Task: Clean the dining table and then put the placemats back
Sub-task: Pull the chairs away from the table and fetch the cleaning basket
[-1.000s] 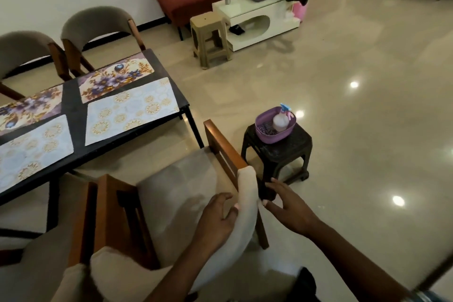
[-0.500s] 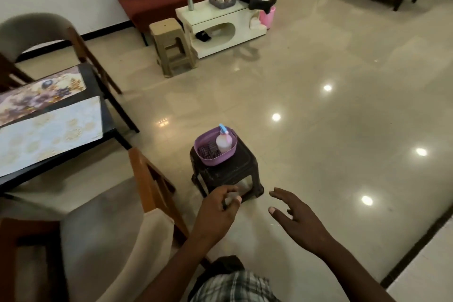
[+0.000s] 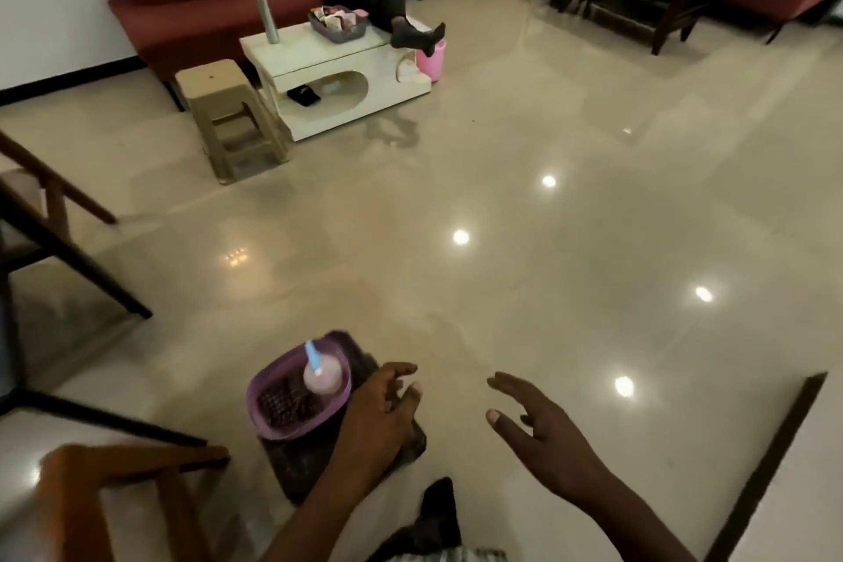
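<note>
Leans toward the stool (image 3: 314, 470) with both hands out and empty. Holds the left hand (image 3: 383, 420) above the stool's near corner, just beside the basket (image 3: 255, 402), fingers loosely curled round nothing. Spreads the right hand (image 3: 543, 438) relaxed over the floor (image 3: 502, 265), well apart from everything. Finds the bottle (image 3: 324, 379) upright inside the basket. Shows of the table (image 3: 86, 274) only a dark leg and edge at the far left. Shows no placemats at all, so cannot say from here how they lie.

Probably means to fetch the cleaning things first. Risks knocking the bottle over with a fast one-handed grab, with a tall bottle standing loose in a shallow basket. Risks dragging the basket off as well, with the basket seated toward one side of the stool rather than centred. May tip the light stool by pressing down on its corner. Might also catch the chair (image 3: 114, 470) at the lower left when turning back to the table with both hands full.

Against half a second ago: brings the stool and basket much nearer, right beneath the left hand instead of ahead of it. Loses the placemats and tabletop off the left side. Keeps both hands empty, as then. Against a second ago: no longer grips the chair back with the left hand.
</note>
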Demonstrator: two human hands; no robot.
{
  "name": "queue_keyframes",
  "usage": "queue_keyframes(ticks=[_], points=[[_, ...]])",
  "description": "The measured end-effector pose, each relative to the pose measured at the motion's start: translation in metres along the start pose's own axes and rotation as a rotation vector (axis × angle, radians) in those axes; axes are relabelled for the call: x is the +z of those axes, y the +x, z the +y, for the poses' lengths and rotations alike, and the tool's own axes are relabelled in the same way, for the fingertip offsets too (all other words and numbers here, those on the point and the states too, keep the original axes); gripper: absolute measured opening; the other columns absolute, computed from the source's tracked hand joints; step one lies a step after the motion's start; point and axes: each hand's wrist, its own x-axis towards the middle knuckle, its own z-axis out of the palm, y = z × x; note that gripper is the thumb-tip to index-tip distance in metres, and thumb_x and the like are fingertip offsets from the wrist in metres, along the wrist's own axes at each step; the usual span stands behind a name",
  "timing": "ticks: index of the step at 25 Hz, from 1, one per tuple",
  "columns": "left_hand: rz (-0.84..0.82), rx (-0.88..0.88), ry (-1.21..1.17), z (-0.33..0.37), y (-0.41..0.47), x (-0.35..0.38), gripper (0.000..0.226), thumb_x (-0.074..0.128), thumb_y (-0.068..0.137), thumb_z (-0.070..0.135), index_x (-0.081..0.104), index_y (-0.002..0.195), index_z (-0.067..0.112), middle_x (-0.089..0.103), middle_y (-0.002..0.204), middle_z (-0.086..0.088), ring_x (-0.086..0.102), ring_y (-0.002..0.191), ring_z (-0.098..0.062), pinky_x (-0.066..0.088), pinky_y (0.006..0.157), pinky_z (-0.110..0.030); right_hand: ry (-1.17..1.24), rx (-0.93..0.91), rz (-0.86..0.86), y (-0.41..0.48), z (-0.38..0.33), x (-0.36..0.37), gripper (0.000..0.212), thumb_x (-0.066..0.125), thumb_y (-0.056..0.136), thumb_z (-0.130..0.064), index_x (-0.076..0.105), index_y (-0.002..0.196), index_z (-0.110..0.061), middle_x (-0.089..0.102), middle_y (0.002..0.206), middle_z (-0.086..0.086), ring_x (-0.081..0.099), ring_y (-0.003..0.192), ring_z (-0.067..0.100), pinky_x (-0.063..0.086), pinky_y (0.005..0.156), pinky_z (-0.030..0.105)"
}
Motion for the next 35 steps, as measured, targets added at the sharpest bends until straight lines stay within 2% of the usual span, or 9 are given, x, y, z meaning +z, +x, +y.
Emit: queue_keyframes(ticks=[3, 7, 13, 17, 22, 25, 27, 30, 35], points=[[0.038, 0.008, -0.039, 0.039, 0.078, 0.014, 0.020, 0.068, 0.098, 0.033, 0.068, 0.117, 0.039, 0.069, 0.120, 0.017, 0.063, 0.114, 0.001, 0.053, 0.095, -0.026, 0.013, -0.006, 0.016, 0.077, -0.010, -0.049, 0.044, 0.058, 0.097, -0.060, 0.050, 0.140, -0.055, 0.044, 0.151, -0.034, 0.045, 0.137, -0.009, 0.046, 0.113, 0.031], [0.076, 0.037, -0.061, 0.075, 0.166, 0.017, 0.020, 0.069, 0.097, 0.033, 0.069, 0.116, 0.040, 0.068, 0.123, 0.024, 0.063, 0.116, 0.002, 0.055, 0.097, -0.028, 0.034, -0.060, 0.013, 0.174, -0.019, -0.095, 0.042, 0.062, 0.099, -0.049, 0.053, 0.140, -0.051, 0.048, 0.148, -0.034, 0.047, 0.135, -0.010, 0.046, 0.111, 0.031], [0.293, -0.018, -0.097, 0.115, 0.282, 0.015, 0.019, 0.070, 0.096, 0.033, 0.069, 0.113, 0.042, 0.071, 0.118, 0.020, 0.064, 0.114, 0.004, 0.055, 0.095, -0.026, -0.019, -0.173, -0.128, 0.346, -0.042, -0.159, 0.041, 0.063, 0.098, -0.051, 0.052, 0.138, -0.054, 0.048, 0.144, -0.039, 0.048, 0.132, -0.012, 0.046, 0.109, 0.025], [0.453, -0.113, -0.147, 0.141, 0.337, 0.008, 0.021, 0.071, 0.095, 0.030, 0.069, 0.112, 0.042, 0.072, 0.116, 0.018, 0.065, 0.114, 0.002, 0.050, 0.088, -0.014, -0.065, -0.296, -0.283, 0.457, -0.082, -0.174, 0.041, 0.063, 0.098, -0.052, 0.050, 0.137, -0.057, 0.047, 0.143, -0.042, 0.049, 0.130, -0.013, 0.046, 0.105, 0.017], [0.690, -0.215, -0.240, 0.142, 0.384, -0.029, 0.023, 0.070, 0.096, 0.029, 0.067, 0.115, 0.041, 0.068, 0.118, 0.025, 0.061, 0.112, 0.009, 0.046, 0.082, -0.007, -0.134, -0.433, -0.518, 0.561, -0.153, -0.128, 0.047, 0.059, 0.098, -0.057, 0.045, 0.143, -0.056, 0.042, 0.144, -0.044, 0.049, 0.129, -0.011, 0.045, 0.109, 0.020], [0.822, -0.258, -0.328, 0.124, 0.402, -0.068, 0.023, 0.070, 0.096, 0.028, 0.069, 0.114, 0.041, 0.069, 0.118, 0.025, 0.062, 0.110, 0.012, 0.048, 0.087, -0.012, -0.161, -0.513, -0.647, 0.605, -0.201, -0.080, 0.048, 0.058, 0.098, -0.057, 0.043, 0.144, -0.057, 0.041, 0.144, -0.046, 0.048, 0.129, -0.011, 0.044, 0.107, 0.018], [0.912, -0.291, -0.359, 0.108, 0.413, -0.103, 0.023, 0.072, 0.095, 0.027, 0.070, 0.112, 0.042, 0.072, 0.115, 0.023, 0.063, 0.108, 0.014, 0.050, 0.086, -0.013, -0.164, -0.585, -0.718, 0.635, -0.236, -0.043, 0.047, 0.059, 0.098, -0.056, 0.044, 0.142, -0.058, 0.040, 0.146, -0.046, 0.046, 0.131, -0.016, 0.043, 0.107, 0.015], [1.022, -0.335, -0.390, 0.082, 0.428, -0.171, 0.024, 0.074, 0.093, 0.023, 0.070, 0.108, 0.042, 0.073, 0.113, 0.022, 0.067, 0.108, 0.007, 0.052, 0.083, -0.012, -0.158, -0.633, -0.793, 0.674, -0.292, 0.020, 0.046, 0.062, 0.098, -0.052, 0.045, 0.141, -0.058, 0.036, 0.143, -0.051, 0.043, 0.130, -0.020, 0.042, 0.105, 0.011], [1.180, -0.355, -0.385, 0.050, 0.436, -0.286, 0.026, 0.073, 0.093, 0.027, 0.068, 0.112, 0.044, 0.071, 0.116, 0.023, 0.062, 0.106, 0.016, 0.054, 0.089, -0.018, -0.215, -0.762, -0.893, 0.725, -0.390, 0.134, 0.047, 0.063, 0.098, -0.052, 0.046, 0.141, -0.057, 0.041, 0.147, -0.044, 0.042, 0.136, -0.014, 0.044, 0.108, 0.017]])
